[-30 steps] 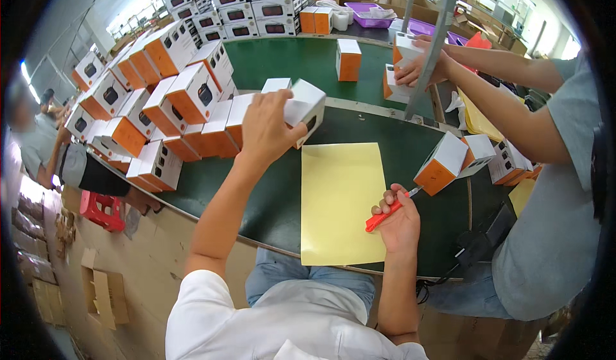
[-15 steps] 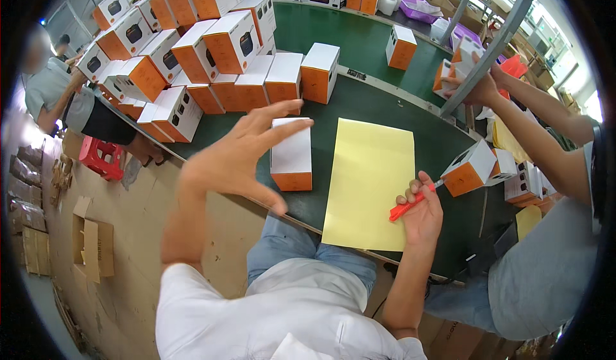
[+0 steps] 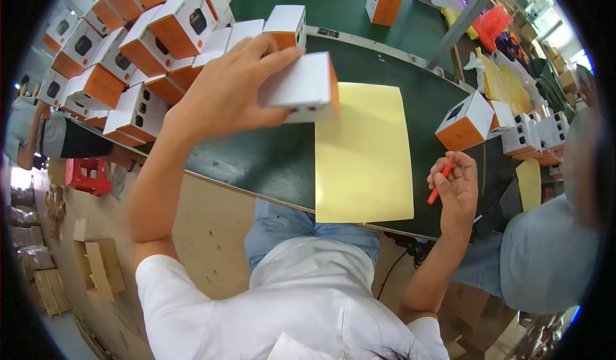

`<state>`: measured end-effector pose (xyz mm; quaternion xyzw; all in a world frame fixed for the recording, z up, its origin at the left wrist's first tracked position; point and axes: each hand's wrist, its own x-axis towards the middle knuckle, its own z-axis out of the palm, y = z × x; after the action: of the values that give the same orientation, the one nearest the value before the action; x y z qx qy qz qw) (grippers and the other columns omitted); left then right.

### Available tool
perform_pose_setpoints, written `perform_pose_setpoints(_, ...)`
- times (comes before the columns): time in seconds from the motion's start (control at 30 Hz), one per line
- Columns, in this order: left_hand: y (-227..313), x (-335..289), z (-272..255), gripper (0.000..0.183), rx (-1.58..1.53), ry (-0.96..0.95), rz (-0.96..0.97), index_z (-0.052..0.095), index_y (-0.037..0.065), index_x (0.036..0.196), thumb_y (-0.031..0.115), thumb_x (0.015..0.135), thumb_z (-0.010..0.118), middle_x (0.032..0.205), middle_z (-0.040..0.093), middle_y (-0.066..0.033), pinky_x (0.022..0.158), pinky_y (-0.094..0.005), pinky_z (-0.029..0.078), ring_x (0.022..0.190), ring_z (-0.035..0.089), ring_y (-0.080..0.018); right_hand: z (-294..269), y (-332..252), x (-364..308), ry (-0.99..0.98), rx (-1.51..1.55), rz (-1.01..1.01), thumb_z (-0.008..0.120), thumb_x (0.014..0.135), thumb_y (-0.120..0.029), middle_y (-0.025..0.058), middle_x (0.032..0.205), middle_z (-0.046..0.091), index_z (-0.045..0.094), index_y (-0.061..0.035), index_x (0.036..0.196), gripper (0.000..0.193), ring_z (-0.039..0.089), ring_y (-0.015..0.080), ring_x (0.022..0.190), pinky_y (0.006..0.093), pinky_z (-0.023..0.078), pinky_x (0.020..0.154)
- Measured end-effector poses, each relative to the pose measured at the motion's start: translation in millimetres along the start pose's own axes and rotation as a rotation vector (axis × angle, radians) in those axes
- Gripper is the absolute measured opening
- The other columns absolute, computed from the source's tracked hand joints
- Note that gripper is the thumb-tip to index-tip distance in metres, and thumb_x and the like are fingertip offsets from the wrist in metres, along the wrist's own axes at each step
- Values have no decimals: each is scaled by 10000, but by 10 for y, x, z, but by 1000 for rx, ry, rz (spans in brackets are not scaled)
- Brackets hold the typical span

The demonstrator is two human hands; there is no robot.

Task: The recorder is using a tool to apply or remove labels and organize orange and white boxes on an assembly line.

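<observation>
My left hand (image 3: 234, 87) is closed around a white and orange box (image 3: 301, 81), thumb on the near side and fingers over the far side. The box hangs tilted over the table beside the upper left of a yellow sheet (image 3: 366, 161). Off the sheet's right edge, my right hand (image 3: 457, 183) has its fingers curled around a red pen (image 3: 440, 179). Just beyond that hand stands another white and orange box (image 3: 465, 121) on the dark green table (image 3: 256, 161).
Many similar boxes (image 3: 179, 23) are stacked at the left. One box (image 3: 383, 2) stands alone on the far green surface. A grey metal post (image 3: 465, 23) rises at the right, near a co-worker (image 3: 545, 251). More boxes (image 3: 536, 132) sit at the far right.
My left hand has taken hold of the box beside the sheet, lifted it and turned it. My right hand has moved right, off the sheet, with the pen. The view has shifted.
</observation>
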<state>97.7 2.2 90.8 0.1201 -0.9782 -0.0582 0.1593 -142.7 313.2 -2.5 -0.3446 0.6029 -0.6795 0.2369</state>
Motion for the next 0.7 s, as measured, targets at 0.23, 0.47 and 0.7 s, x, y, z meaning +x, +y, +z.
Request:
perform_pose_setpoints(0.23,201,439,602,633,94,-101,-145,645,176,1326,327,745,846,1300,602,-168,1026,-465,486,1209,590,-367,-79,-191,-89,16,-984,-172,715,926,-80,59,1016,670,710,-60,1104,179,611,210,837,340,441,905)
perform_pose_setpoints(0.47,982,202,1432,707,-408,-56,274,592,127,1383,543,840,773,1494,509,-167,1187,-576,325,1443,424,-389,-38,-169,-59,-186,-1055,-182,777,833,-94,18,834,650,732,-110,929,107,598,222,830,375,374,892)
perform_pose_setpoints(0.7,966,187,1907,1066,-224,-208,296,476,138,1547,846,766,631,1661,330,-194,1212,-722,107,1561,235,-432,-59,-82,-29,-242,-1148,-142,780,829,-98,10,806,635,722,-118,900,93,591,218,807,389,375,856)
